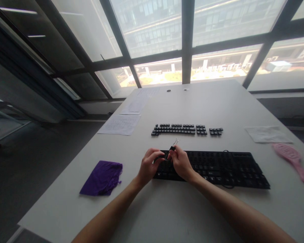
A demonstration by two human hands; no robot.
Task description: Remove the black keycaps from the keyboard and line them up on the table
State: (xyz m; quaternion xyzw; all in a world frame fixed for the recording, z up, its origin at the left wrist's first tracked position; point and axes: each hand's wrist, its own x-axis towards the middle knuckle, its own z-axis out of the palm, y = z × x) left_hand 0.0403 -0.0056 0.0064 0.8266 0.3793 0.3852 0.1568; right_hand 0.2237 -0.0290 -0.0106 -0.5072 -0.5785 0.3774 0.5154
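A white table (207, 101) stretches from me toward twelve o'clock, where dark window frames (187, 40) hold large panes full of hazy daylight. Beyond the glass I see a pale building (154, 37). Dark grey floor (53, 152) spreads at my ten o'clock; white light strips (19, 10) glow toward eleven, and a low grey wall (285, 105) stands at two.

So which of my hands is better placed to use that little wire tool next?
Probably your right hand: it grips the wire tool above the keyboard. Your left hand is close by, but whether it holds anything is unclear.
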